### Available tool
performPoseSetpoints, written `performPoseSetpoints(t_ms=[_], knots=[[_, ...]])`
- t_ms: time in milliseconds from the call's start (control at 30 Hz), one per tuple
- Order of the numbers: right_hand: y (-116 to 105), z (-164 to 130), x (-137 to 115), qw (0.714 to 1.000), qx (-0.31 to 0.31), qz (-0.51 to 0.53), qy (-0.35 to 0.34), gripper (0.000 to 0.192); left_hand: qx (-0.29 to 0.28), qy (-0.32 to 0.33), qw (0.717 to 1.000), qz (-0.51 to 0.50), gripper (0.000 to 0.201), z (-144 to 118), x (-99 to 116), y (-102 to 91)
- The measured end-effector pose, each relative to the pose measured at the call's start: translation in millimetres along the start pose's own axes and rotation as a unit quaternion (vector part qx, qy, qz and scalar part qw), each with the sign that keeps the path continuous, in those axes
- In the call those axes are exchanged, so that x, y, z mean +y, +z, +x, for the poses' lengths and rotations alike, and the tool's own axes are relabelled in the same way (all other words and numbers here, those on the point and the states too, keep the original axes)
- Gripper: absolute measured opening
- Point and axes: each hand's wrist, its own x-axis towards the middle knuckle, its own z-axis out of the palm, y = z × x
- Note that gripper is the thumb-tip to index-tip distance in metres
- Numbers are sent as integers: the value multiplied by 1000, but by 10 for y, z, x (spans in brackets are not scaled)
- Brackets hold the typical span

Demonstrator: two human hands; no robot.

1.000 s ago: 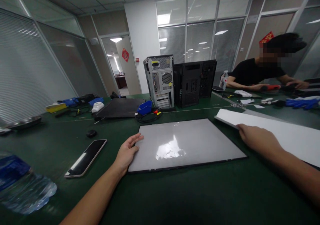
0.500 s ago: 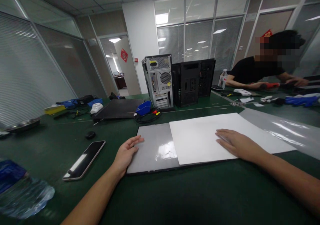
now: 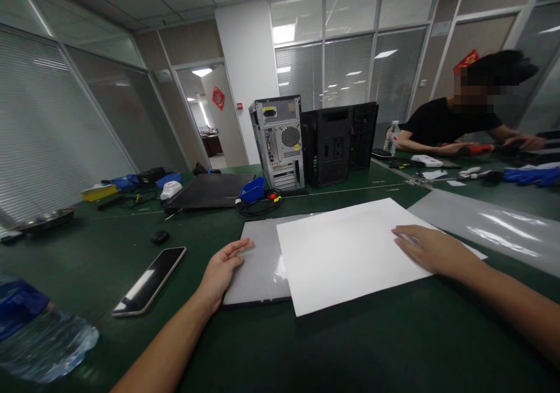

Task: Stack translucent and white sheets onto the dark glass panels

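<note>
A flat grey panel with a thin black frame point(image 3: 257, 265) lies on the table in front of me. Over its right part rests a white sheet point(image 3: 341, 259), set askew, its near left corner reaching past the frame's front edge. My left hand point(image 3: 221, 270) is at the panel's left edge, fingers apart and touching its border. With fingers stretched, my right hand point(image 3: 426, 247) lies flat on the right part of the white sheet. Beyond it a glossy translucent sheet point(image 3: 485, 224) lies on the table. What is under the white sheet is hidden.
To my left are a phone point(image 3: 151, 282), a small black object point(image 3: 160, 237) and a large water bottle point(image 3: 39, 329). Computer cases point(image 3: 280, 142) stand behind the panel, near a blue object with a cable point(image 3: 252, 190). A co-worker point(image 3: 441, 125) handles a red tool at the right.
The white sheet has slid left and toward me and turned, its near left corner now overhanging the frame. My right hand has shifted slightly right; my left hand stays at the panel's edge.
</note>
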Motion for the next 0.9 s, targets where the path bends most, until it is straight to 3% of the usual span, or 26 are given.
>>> performPoseSetpoints(t_ms=[100,267,433,600,900], knots=[[-32,-45,-138,1000,-6,-12,-9,60,8,5,1000,4,47,-8,7,6],[-131,-101,-405,988,-52,90,-112,53,19,1,1000,24,49,-38,28,32],[-92,-67,-295,989,-46,79,-118,51,2,-18,1000,1,60,-45,10,31],[5,-20,-122,992,-51,33,-108,52,-2,-9,1000,-5,58,-29,-11,17],[-8,-49,-228,994,-47,-10,-103,56,8,19,999,30,55,-38,13,34]])
